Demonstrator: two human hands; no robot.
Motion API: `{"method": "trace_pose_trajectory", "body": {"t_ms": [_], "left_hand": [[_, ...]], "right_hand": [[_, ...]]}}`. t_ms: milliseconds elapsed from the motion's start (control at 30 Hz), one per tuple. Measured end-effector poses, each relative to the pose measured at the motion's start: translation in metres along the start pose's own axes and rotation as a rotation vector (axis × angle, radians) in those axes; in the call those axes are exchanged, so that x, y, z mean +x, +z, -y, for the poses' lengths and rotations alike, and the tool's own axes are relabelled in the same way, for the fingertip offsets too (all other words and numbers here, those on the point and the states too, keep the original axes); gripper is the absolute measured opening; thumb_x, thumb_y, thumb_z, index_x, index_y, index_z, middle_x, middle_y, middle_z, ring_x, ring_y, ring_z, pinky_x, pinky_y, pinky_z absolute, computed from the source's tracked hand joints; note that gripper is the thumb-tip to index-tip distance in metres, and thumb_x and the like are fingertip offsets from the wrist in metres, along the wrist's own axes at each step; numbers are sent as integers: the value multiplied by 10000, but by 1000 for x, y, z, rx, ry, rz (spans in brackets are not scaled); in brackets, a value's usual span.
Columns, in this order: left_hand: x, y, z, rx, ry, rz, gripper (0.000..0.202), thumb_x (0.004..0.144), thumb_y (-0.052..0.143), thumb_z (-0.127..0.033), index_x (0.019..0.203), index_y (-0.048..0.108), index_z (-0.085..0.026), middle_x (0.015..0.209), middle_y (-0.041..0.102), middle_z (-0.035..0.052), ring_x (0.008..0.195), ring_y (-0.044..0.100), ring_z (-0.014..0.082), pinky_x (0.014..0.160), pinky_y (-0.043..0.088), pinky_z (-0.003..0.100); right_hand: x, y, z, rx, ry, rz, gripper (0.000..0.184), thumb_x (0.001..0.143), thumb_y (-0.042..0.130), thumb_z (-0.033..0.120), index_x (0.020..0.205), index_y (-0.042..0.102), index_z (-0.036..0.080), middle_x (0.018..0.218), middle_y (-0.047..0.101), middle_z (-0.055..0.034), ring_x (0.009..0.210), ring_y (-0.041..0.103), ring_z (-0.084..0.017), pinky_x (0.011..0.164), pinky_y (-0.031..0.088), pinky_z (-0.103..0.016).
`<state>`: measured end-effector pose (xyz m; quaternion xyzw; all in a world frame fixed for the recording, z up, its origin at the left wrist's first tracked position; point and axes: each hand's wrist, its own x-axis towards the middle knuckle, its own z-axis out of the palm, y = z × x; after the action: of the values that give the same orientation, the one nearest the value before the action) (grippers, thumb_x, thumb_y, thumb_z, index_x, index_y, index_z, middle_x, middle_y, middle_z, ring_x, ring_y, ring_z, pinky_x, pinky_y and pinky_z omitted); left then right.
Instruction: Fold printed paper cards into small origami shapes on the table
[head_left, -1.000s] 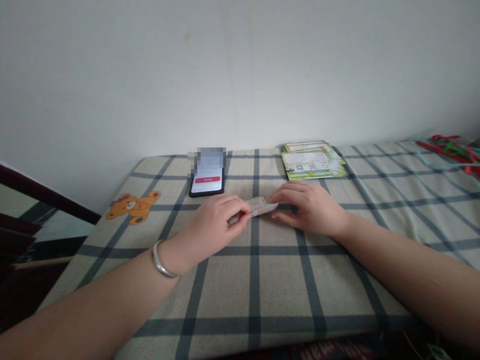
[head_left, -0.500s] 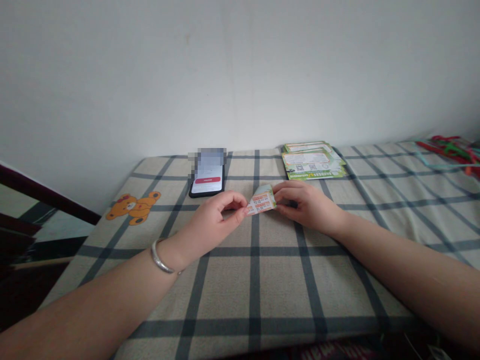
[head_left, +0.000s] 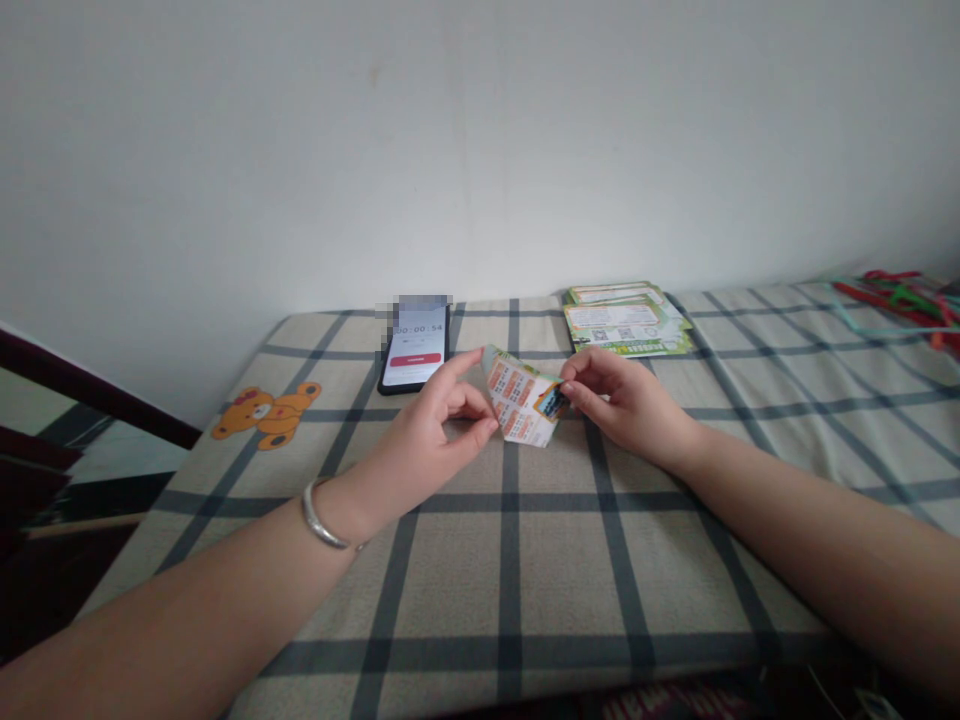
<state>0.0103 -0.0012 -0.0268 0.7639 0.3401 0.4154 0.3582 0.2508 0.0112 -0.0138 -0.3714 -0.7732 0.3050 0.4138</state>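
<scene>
A folded printed leaflet (head_left: 521,400), white with orange and green print, is held just above the checked cloth between my two hands. My left hand (head_left: 454,415) has its thumb and a finger at the leaflet's left edge, while the index finger reaches along to the upper left corner. On the other side, my right hand (head_left: 619,400) pinches the right corner, next to a blue printed patch. The back of the leaflet is hidden. A silver bangle (head_left: 322,518) circles my left wrist.
Behind my left hand lies a phone (head_left: 414,360) showing a timer. A stack of green-and-white leaflets (head_left: 626,328) sits at the back right. Red and green items (head_left: 900,300) lie at far right. An orange bear picture (head_left: 266,415) marks the tablecloth (head_left: 450,600). The wall (head_left: 480,150) bounds the back.
The leaflet has turned and shows a larger face, with its blue patch now visible. My right hand has shifted slightly right; my left index finger has stretched up to the top corner.
</scene>
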Motion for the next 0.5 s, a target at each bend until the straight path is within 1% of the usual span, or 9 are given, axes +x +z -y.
{"method": "trace_pose_trajectory", "body": {"t_ms": [67, 133, 233, 333, 433, 467, 500], "left_hand": [[0, -1, -1, 18, -2, -17, 606, 861, 566, -136, 1398, 295, -216, 900, 599, -1, 878, 623, 127, 888, 496, 327], [0, -2, -1, 25, 1, -34, 587, 866, 564, -143, 1391, 312, -219, 960, 600, 19, 920, 623, 138, 900, 501, 336], [0, -2, 3, 61, 8, -31, 564, 876, 565, -165, 1384, 331, -231, 1033, 592, 39, 962, 619, 148, 908, 510, 345], [-1, -2, 6, 136, 20, -21, 535, 873, 569, -168, 1365, 372, -241, 1138, 568, 62, 1019, 605, 162, 915, 517, 356], [0, -4, 3, 235, 85, -15, 486, 875, 556, -154, 1333, 415, -235, 1229, 538, 83, 1108, 564, 185, 900, 527, 357], [1, -5, 1, 289, 121, -3, 439, 879, 546, -149, 1300, 454, -231, 1252, 524, 84, 1146, 541, 194, 913, 521, 367], [1, -6, -2, 359, 155, 11, 372, 883, 539, -143, 1244, 509, -226, 1253, 524, 79, 1183, 513, 201, 963, 493, 393]], "right_hand": [[0, 0, -2, 47, 37, 7, 84, 897, 545, 271, 862, 533, 195, 714, 588, 13, 612, 552, -101, 552, 457, -222], [1, 0, -3, 41, 68, 28, 103, 899, 543, 291, 869, 555, 192, 706, 581, 15, 584, 530, -96, 525, 439, -222], [1, -1, -6, -37, 90, 55, 129, 891, 551, 303, 856, 595, 187, 703, 589, 9, 581, 513, -98, 518, 416, -230], [2, -2, -8, -132, 114, 57, 120, 878, 557, 289, 869, 626, 192, 721, 622, -2, 616, 534, -115, 544, 417, -247], [2, -2, -9, -218, 145, 65, 128, 870, 555, 282, 905, 647, 201, 732, 646, -6, 631, 554, -130, 547, 415, -255], [2, -2, -9, -241, 154, 66, 132, 868, 554, 279, 914, 652, 203, 733, 652, -6, 632, 560, -132, 546, 414, -255], [2, -3, -8, -260, 163, 67, 136, 868, 553, 275, 921, 657, 206, 738, 659, -6, 634, 567, -133, 546, 414, -255]]}}
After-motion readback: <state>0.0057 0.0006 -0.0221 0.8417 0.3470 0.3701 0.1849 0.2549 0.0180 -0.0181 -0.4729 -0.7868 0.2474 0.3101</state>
